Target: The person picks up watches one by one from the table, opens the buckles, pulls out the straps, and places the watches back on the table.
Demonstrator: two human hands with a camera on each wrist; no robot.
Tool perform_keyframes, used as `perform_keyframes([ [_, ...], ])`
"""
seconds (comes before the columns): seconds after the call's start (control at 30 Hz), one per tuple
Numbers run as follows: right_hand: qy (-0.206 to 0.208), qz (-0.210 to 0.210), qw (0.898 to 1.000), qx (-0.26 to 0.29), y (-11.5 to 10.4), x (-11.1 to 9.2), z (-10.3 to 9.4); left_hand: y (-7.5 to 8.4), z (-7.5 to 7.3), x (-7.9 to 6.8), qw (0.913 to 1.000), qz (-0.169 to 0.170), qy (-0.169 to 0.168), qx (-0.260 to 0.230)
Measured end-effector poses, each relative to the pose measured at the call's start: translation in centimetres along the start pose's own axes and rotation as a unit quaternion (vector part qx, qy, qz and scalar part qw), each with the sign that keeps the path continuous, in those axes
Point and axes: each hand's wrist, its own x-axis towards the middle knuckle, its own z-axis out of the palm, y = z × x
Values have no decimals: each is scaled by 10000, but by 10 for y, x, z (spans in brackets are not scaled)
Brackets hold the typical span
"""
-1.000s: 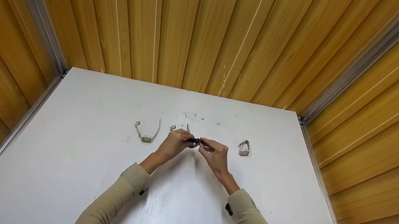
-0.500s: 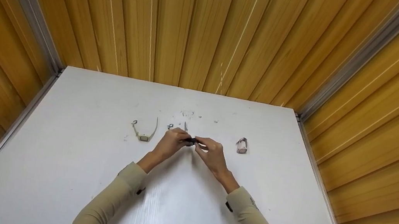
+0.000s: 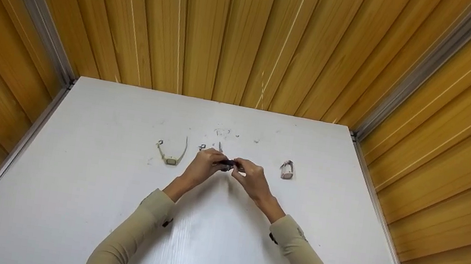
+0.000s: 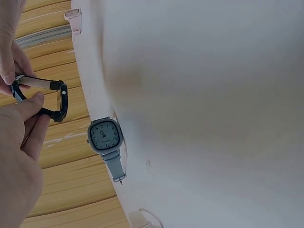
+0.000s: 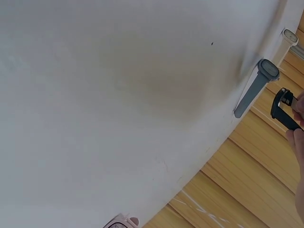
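Black watch [image 3: 227, 163] clamped between its thumb and fingers, your left hand [image 3: 202, 165] meets your right hand [image 3: 254, 181], whose fingertips pinch the same watch from the other side. You hold it midway between the desk's [image 3: 218, 254] left and right edges, some way in from the far edge. Khaki sleeves [image 3: 124, 234] cover your forearms. Just beyond your left hand, toward the far edge, lies a grey-blue watch [image 4: 104, 136], partly hidden from your head view. Toward the left edge, a pale green watch [image 3: 171, 161] has its straps spread in a U; toward the right edge, a pink watch [image 3: 287, 175] has its band looped. Small specks [image 3: 222, 131] dot the desk nearer the far edge. Past that edge you face yellow-brown panels [image 3: 206, 31], with grey posts [image 3: 41, 8] at the far corners.
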Motion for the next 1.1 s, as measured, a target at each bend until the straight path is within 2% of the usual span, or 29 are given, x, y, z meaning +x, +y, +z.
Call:
perform_keyframes([
  [0.13,161,33,9996,213,2,-2,2,-2,1,0,9998,-103,-11,-151],
  [0.43,245,625,9948,769,3,-3,3,-1,0,1,9982,-314,150,-486],
  [0.7,101,619,9961,614,-1,-6,4,-4,6,-3,9990,-297,111,-325],
  [0.97,410,946,9909,865,-5,-2,9,-4,7,-2,9978,-338,350,-454],
  [1.1,564,1175,9857,1068,-7,-4,12,-5,7,-1,9974,-399,287,-527],
])
